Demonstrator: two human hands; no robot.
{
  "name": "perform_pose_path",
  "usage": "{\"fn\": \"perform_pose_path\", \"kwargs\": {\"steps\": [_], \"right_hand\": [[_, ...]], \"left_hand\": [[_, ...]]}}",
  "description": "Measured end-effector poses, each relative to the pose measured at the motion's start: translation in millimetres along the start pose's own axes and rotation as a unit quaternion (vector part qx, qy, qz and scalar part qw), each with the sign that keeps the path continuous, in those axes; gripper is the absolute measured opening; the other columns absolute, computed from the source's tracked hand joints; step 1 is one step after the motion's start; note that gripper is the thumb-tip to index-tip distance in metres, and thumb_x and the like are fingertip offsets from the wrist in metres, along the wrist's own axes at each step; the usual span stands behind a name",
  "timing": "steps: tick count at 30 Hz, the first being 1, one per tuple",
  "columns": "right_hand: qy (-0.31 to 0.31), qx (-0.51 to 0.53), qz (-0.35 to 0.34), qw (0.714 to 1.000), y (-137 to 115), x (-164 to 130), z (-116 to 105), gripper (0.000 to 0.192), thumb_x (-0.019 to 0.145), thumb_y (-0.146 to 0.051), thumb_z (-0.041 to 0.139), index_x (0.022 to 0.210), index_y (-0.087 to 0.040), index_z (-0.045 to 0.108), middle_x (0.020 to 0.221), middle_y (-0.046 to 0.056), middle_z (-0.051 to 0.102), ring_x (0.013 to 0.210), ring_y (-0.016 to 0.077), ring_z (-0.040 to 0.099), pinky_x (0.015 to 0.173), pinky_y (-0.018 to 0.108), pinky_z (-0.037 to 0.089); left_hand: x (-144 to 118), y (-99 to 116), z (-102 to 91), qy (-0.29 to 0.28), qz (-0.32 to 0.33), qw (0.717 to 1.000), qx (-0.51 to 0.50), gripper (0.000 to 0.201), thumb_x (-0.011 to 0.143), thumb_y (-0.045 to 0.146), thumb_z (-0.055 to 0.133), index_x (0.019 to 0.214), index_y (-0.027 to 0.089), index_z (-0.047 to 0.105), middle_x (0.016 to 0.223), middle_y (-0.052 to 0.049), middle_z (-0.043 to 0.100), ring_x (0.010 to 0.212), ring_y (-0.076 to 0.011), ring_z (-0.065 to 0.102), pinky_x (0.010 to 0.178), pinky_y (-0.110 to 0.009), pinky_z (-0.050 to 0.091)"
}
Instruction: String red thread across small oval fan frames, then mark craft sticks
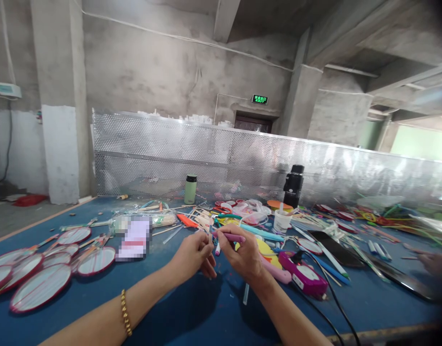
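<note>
My left hand [194, 254] pinches a thin, pale flat strip [211, 226] upright between thumb and fingertips. Close on its right, my right hand [244, 257] is closed around a purple pen [233, 237], its tip end against or very near the strip. Whether the two touch I cannot tell. Beneath and beside the right hand lie a yellow piece [267, 252] and a pink rod-like thing [278, 273]. Past the fingertips, an orange piece [187, 220] rests among loose sticks.
Round white fans with red rims [42, 288] overlap at the left. A green bottle [190, 190], white cup [282, 221] and black bottle [293, 186] stand farther back. A purple box [303, 274] with cables sits right. Another person's hand [433, 264] is at the far right.
</note>
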State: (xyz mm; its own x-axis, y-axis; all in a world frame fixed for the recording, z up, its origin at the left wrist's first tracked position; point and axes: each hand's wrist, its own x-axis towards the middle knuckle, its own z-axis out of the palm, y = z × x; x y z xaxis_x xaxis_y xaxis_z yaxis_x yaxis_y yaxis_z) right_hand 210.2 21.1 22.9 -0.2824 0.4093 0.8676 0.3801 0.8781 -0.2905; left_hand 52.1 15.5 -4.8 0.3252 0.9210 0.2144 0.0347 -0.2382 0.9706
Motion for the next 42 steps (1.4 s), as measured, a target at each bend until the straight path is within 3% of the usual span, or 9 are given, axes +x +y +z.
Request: {"fn": "perform_pose_path", "kwargs": {"steps": [42], "right_hand": [[-0.001,-0.017,0.020,1.000,-1.5,2.1,2.4,0.017,0.089,-0.020,0.054,0.077,-0.017,0.066,0.070,0.003,0.068,0.063,0.0146,0.061,0.063,0.026,0.047]], "left_hand": [[0.6,-1.9,-0.2,-0.003,-0.003,1.000,-0.007,0.031,0.085,0.047,0.055,0.083,0.021,0.041,0.061,-0.001,0.066,0.048,-0.0194,0.069,0.041,-0.022,0.048]]}}
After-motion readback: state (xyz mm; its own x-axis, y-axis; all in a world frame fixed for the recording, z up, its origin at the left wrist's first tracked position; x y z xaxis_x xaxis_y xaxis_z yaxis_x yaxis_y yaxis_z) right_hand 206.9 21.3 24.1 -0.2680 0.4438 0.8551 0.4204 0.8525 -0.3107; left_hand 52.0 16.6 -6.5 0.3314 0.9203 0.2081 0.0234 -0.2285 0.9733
